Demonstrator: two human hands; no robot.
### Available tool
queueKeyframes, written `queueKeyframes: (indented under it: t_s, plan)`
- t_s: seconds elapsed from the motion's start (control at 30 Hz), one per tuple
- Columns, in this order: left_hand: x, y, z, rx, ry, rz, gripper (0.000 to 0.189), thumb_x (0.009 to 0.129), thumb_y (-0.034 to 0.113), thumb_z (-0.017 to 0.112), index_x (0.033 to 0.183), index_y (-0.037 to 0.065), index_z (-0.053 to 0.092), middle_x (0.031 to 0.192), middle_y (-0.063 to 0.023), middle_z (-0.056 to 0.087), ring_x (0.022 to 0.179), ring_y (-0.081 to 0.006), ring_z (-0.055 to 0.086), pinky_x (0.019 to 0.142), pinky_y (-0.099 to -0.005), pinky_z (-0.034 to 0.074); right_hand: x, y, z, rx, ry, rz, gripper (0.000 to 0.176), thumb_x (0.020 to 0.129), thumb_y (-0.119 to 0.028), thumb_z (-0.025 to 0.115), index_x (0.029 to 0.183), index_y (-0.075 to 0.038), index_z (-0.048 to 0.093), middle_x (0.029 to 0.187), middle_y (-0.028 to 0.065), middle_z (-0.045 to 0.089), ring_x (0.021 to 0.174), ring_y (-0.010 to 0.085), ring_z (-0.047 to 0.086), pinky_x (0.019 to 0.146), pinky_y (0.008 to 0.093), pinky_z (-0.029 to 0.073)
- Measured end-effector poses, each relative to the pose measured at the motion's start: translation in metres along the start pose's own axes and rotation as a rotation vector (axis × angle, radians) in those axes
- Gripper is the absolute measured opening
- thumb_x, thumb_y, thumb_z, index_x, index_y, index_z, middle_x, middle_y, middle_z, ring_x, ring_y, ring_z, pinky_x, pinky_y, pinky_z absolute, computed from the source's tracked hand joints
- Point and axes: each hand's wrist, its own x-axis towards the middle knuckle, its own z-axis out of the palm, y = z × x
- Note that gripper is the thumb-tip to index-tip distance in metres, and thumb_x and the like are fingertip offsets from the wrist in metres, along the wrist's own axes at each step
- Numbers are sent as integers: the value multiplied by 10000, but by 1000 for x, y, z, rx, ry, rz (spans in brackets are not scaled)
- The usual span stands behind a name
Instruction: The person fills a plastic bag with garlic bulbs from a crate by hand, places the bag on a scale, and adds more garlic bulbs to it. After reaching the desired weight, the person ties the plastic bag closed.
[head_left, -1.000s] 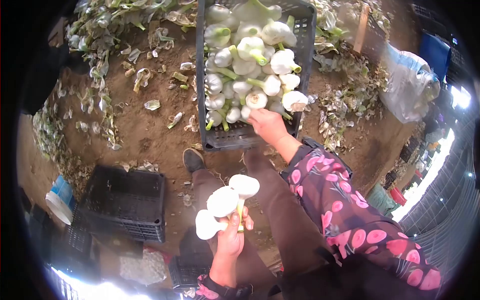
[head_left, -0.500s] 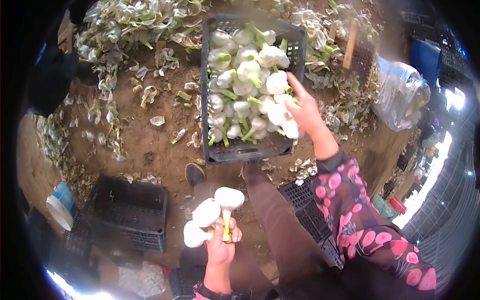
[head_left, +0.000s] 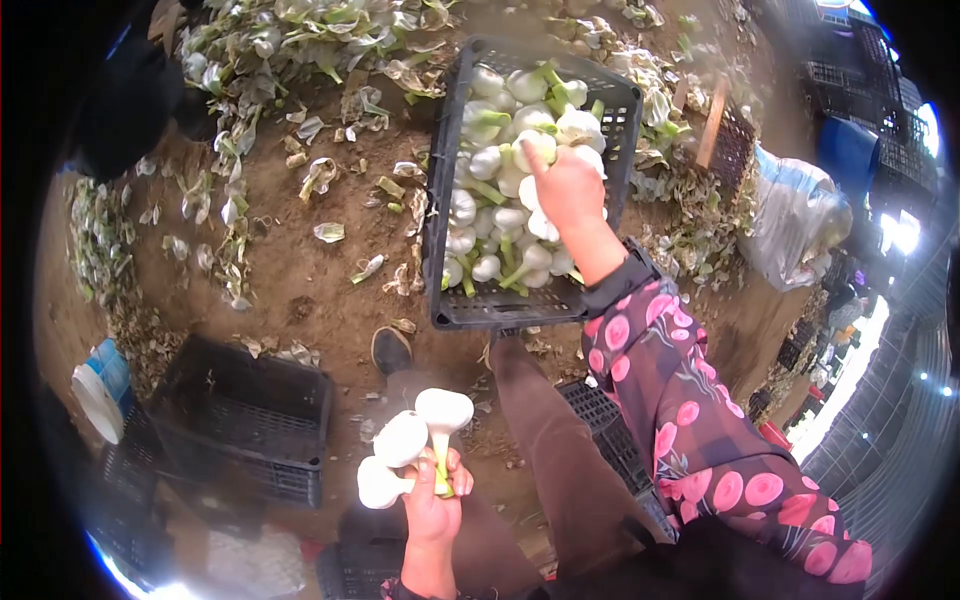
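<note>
My left hand [head_left: 436, 497] is closed round the green stems of three white garlic bulbs [head_left: 401, 438], which fan out above the fingers. Reaching into a black plastic crate [head_left: 437, 230], my right hand [head_left: 570, 190] is curled over the heap of garlic [head_left: 508, 218]. Its thumb and fingers close on a garlic bulb [head_left: 533, 152] near the middle of the heap. The fingertips are partly hidden behind the hand. Many bulbs in the crate have short cut green stems pointing in different directions.
A dark crate [head_left: 240, 400] stands at lower left beside a white and blue bucket [head_left: 100, 400]. Dry husks and trimmings [head_left: 290, 50] cover the dirt floor at the back. A large plastic bag [head_left: 795, 220] sits at right. My legs are below the garlic crate.
My right hand has moved left from the crate's right side onto the middle bulbs, and its fingers have closed. My left hand still holds its three bulbs. The view has shifted slightly.
</note>
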Motion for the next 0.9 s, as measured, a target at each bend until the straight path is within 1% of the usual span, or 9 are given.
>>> queueKeyframes:
  t_s: [0.07, 0.13, 0.2, 0.27, 0.33, 0.47, 0.53, 0.67, 0.9]
  plan:
    - [-5, 4, -7, -2, -20, 17, 214, 975, 364, 516, 981, 154, 472, 865, -75, 498, 582, -141, 460, 559, -291, 391, 17, 24, 18, -40, -27, 10, 461, 910, -454, 553, 836, -5, 624, 818, 221, 660, 760, 396, 636, 700, 459, 510]
    - [-13, 10, -12, -20, -17, 29, 211, 978, 366, 510, 976, 159, 473, 863, -73, 497, 583, -139, 455, 559, -288, 385, 28, 59, 28, -63, 84, -311, 374, 912, -376, 555, 808, -25, 633, 771, 205, 651, 700, 388, 613, 662, 450, 493]
    - [-24, 16, -20, -100, -23, 40, 208, 977, 366, 510, 971, 162, 474, 865, -73, 500, 583, -138, 450, 555, -284, 376, 8, 60, -11, 291, -12, -158, 211, 871, -223, 566, 785, -33, 600, 722, 167, 622, 643, 362, 575, 611, 439, 459]
    - [-38, 26, -27, -173, -17, 77, 217, 983, 381, 485, 966, 164, 481, 854, -70, 493, 574, -134, 436, 560, -280, 364, -14, 67, -48, 220, -159, -368, 128, 831, -68, 518, 863, -29, 635, 826, 172, 645, 739, 354, 624, 650, 407, 498]
    - [-56, 36, -43, -363, -50, 96, 238, 991, 391, 453, 963, 158, 489, 839, -64, 478, 562, -133, 421, 567, -282, 356, -42, 48, -89, 75, -24, -964, 212, 716, 66, 541, 888, -24, 626, 759, 150, 598, 686, 336, 606, 597, 391, 491]
    - [-114, 47, -67, -701, -29, 253, 260, 982, 361, 468, 947, 111, 535, 833, -72, 459, 586, -143, 418, 584, -287, 352, -113, 2, -116, 193, -287, -1071, 285, 666, 57, 570, 937, -6, 632, 767, 127, 590, 682, 318, 601, 571, 398, 480]
    - [-132, 17, -104, -803, 6, 417, 269, 975, 368, 486, 948, 105, 537, 858, -100, 508, 605, -156, 441, 598, -295, 361, -141, -22, -94, 122, -206, -1498, 83, 822, -26, 549, 864, 10, 609, 756, 145, 593, 658, 336, 579, 561, 417, 446]
    - [-191, -59, -173, -994, 243, 647, 263, 984, 367, 484, 917, 116, 530, 854, -123, 570, 621, -180, 493, 620, -326, 402, -236, -76, -96, 205, -829, -1061, 255, 869, -206, 544, 744, 14, 575, 643, 205, 544, 604, 367, 558, 554, 424, 418]
    - [-296, -236, -273, -1334, 649, 781, 183, 973, 302, 517, 1043, 133, 525, 810, -84, 593, 588, -175, 511, 593, -334, 412, -423, -120, -92, -1, -985, -1582, 281, 853, -223, 571, 687, -1, 521, 592, 225, 488, 541, 417, 495, 518, 424, 407]
